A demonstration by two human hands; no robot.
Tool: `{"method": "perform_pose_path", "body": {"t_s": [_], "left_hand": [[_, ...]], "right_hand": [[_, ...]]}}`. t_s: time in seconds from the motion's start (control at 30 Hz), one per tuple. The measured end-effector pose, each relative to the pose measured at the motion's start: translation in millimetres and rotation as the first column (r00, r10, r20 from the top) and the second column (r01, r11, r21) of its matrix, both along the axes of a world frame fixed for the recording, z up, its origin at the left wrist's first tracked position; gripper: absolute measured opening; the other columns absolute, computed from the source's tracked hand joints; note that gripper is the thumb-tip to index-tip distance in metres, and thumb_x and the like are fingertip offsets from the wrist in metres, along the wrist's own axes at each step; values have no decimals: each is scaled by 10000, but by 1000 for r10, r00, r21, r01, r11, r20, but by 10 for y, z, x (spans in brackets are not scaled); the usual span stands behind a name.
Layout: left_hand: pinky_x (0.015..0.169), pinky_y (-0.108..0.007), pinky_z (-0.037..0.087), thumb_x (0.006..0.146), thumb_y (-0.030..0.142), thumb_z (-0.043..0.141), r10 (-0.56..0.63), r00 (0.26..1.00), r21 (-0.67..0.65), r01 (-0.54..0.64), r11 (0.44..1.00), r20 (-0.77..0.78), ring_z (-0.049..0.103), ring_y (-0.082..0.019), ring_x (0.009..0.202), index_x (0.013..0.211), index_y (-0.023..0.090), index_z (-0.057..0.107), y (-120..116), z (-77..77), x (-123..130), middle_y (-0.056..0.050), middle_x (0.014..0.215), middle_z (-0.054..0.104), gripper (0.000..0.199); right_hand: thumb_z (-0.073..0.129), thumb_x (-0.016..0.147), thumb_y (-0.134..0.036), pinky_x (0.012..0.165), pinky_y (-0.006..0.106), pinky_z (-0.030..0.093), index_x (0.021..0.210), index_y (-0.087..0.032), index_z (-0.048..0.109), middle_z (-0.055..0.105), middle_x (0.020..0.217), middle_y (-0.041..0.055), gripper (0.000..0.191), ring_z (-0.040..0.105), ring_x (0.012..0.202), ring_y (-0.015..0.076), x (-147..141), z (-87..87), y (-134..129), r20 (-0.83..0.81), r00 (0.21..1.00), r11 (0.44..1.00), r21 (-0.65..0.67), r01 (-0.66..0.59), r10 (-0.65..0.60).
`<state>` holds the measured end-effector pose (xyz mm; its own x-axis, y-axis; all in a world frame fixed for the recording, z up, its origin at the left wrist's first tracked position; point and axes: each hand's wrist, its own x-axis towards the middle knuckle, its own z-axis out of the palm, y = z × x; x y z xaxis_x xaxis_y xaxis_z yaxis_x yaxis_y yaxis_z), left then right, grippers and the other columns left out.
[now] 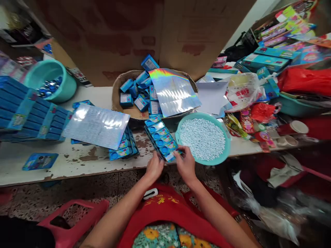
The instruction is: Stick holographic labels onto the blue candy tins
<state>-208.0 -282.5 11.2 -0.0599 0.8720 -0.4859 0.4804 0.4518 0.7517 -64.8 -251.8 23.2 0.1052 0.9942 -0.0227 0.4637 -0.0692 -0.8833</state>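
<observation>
A stack of blue printed packaging cards (pixel 160 136) with round recesses lies near the table's front edge. My left hand (pixel 155 167) is closed at the stack's near left corner, its fingertips partly hidden. On the other side, my right hand (pixel 186 164) pinches the near right corner of the cards. Close to that hand stands a round teal basin (pixel 228 151) full of small pale pellets or tablets. More blue cards (pixel 120 153) lie to the left, partly under a shiny silver sheet (pixel 99 125).
Behind the cards, a cardboard tray (pixel 117 86) holds small blue boxes, with a holographic sheet (pixel 173 91) across it. Tall stacked blue cartons (pixel 28 113) and a teal bucket (pixel 69 86) are left. A plastic bag (pixel 241 89) and mixed packets crowd the right. A pink stool (pixel 77 227) is below.
</observation>
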Motion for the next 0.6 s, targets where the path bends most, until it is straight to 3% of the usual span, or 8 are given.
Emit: {"method": "perform_pose_path", "body": {"t_s": [0.07, 0.13, 0.2, 0.27, 0.33, 0.4, 0.5, 0.6], "left_hand": [[578, -276, 387, 794, 304, 514, -180, 977, 52, 187, 981, -117, 599, -203, 653, 909, 206, 461, -42, 258, -228, -32, 680, 604, 160], [596, -263, 396, 823, 336, 506, -296, 947, 144, 313, 939, -127, 592, -183, 680, 840, 216, 519, -38, 600, -569, -23, 708, 619, 122], [643, -256, 421, 879, 346, 432, -242, 948, 297, 296, 908, -204, 584, -163, 717, 811, 221, 558, 84, 917, -1017, -18, 763, 636, 190], [782, -298, 436, 903, 327, 392, -41, 910, 448, 242, 861, -412, 578, -188, 871, 898, 218, 597, 358, 1101, -1532, -49, 908, 653, 232], [943, -404, 379, 895, 297, 410, 51, 788, 473, 315, 822, -613, 499, -250, 1103, 1071, 223, 588, 741, 1100, -2023, -84, 1126, 615, 261], [1034, -526, 263, 888, 294, 430, 10, 700, 398, 394, 828, -714, 356, -298, 1271, 1152, 240, 554, 1121, 949, -2395, -79, 1287, 528, 297], [1055, -609, 148, 897, 329, 422, -95, 657, 299, 461, 835, -748, 314, -307, 1297, 1053, 221, 582, 1468, 640, -2666, -82, 1231, 554, 249], [1074, -563, 141, 901, 362, 423, -23, 676, 363, 423, 830, -736, 440, -259, 1155, 949, 212, 594, 1514, 446, -2719, -71, 1090, 606, 232]], "right_hand": [[489, 850, -331, 864, 436, 463, 1076, -185, 514, 585, 1074, 113, 270, 561, 995, 234, 17, 14, -30, 64, 998, 999, 41, -4, 1], [462, 870, -338, 860, 453, 469, 1167, -188, 471, 525, 1183, 145, 333, 532, 1057, 247, 7, 90, -25, 89, 995, 991, 127, 34, -46], [499, 860, -340, 878, 477, 458, 1197, -192, 458, 457, 1269, 161, 371, 469, 1153, 272, -95, 252, 24, 133, 985, 960, 269, 71, -110], [547, 843, -325, 916, 505, 426, 1153, -198, 503, 463, 1260, 151, 338, 430, 1195, 288, -344, 469, 121, 196, 974, 911, 412, 24, -114], [557, 846, -293, 943, 505, 404, 1091, -208, 547, 520, 1190, 124, 259, 466, 1156, 272, -751, 656, 271, 234, 972, 862, 496, -102, -20], [535, 864, -268, 954, 469, 404, 1056, -217, 569, 559, 1140, 102, 202, 501, 1107, 241, -1252, 728, 476, 251, 962, 822, 520, -230, 110], [514, 876, -271, 962, 428, 405, 1096, -195, 576, 565, 1162, 112, 241, 491, 1113, 234, -1956, 592, 823, 326, 920, 822, 446, -354, 220], [545, 862, -333, 987, 460, 368, 1219, -168, 536, 500, 1298, 147, 393, 426, 1196, 282, -2389, 347, 1062, 487, 839, 860, 292, -419, 244]]}}
